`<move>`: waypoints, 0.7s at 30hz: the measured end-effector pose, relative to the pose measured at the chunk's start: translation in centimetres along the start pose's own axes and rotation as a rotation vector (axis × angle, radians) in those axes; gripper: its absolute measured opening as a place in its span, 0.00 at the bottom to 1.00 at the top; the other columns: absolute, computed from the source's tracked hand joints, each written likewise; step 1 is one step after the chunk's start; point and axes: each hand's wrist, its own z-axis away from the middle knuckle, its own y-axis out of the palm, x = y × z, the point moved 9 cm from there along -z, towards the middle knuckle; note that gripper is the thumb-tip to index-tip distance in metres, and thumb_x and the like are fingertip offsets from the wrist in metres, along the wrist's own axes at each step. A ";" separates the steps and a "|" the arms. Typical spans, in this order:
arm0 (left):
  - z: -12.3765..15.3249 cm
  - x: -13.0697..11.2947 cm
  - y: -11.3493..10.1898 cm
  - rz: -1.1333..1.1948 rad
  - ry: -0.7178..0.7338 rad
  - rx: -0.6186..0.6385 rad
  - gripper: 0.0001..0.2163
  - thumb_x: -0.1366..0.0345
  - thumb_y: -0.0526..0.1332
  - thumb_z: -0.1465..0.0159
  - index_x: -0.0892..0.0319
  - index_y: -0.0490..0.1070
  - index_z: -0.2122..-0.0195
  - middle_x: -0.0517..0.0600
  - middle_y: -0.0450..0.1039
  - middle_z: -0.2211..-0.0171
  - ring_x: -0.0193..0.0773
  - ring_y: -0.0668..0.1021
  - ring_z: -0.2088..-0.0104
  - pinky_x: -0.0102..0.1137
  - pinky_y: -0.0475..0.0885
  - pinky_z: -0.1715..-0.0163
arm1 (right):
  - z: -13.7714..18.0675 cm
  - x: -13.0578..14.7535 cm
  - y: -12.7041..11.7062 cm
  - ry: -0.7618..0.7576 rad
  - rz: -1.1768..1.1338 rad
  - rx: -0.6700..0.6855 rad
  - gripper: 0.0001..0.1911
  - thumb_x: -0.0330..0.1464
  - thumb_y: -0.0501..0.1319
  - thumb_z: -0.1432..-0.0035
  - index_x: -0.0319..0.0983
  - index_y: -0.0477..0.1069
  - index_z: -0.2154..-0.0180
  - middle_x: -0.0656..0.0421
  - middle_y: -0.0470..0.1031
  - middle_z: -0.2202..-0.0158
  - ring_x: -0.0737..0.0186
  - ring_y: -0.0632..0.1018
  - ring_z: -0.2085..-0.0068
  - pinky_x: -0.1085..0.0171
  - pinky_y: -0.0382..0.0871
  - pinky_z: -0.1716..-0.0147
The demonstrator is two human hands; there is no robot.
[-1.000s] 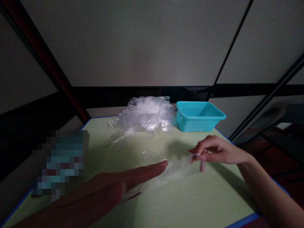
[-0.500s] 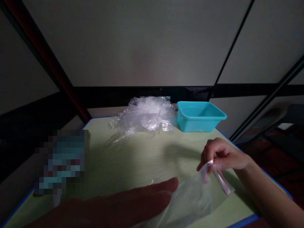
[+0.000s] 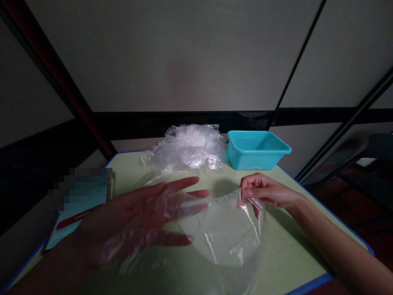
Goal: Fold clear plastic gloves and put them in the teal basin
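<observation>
On the desk, a pale green surface with a blue edge, a heap of clear plastic gloves is lying at the far side, just beside a turquoise tub. Above the near half, the left hand is going into a clear plastic glove: fingers spread, grip released, film apparently only partly drawn on. The right hand is pinching the glove's cuff, grip clenched on it. A card is lying at the left edge, partly pixelated; no writing is readable.
</observation>
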 end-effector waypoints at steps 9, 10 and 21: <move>-4.9 2.0 3.2 0.351 -0.211 0.351 0.25 0.59 0.52 0.39 0.56 0.51 0.41 0.54 0.64 0.46 0.47 0.60 0.42 0.41 0.66 0.54 | -2.2 -3.4 -3.1 0.070 0.034 -0.143 0.13 0.37 0.63 0.49 0.32 0.68 0.72 0.56 0.75 0.71 0.71 0.74 0.77 0.69 0.71 0.76; -5.2 2.5 2.8 0.338 -0.213 0.330 0.25 0.58 0.52 0.39 0.56 0.50 0.41 0.54 0.64 0.46 0.47 0.60 0.42 0.41 0.66 0.53 | -2.3 -3.6 -3.3 0.072 0.042 -0.160 0.13 0.37 0.63 0.49 0.33 0.67 0.72 0.56 0.76 0.71 0.71 0.74 0.77 0.69 0.70 0.76; -6.4 2.8 0.6 0.311 -0.143 -0.018 0.18 0.62 0.51 0.37 0.59 0.59 0.46 0.55 0.71 0.53 0.44 0.70 0.49 0.38 0.62 0.49 | -2.6 -3.4 -4.8 0.017 0.108 -0.347 0.15 0.40 0.63 0.50 0.34 0.66 0.73 0.58 0.75 0.73 0.72 0.73 0.80 0.70 0.67 0.79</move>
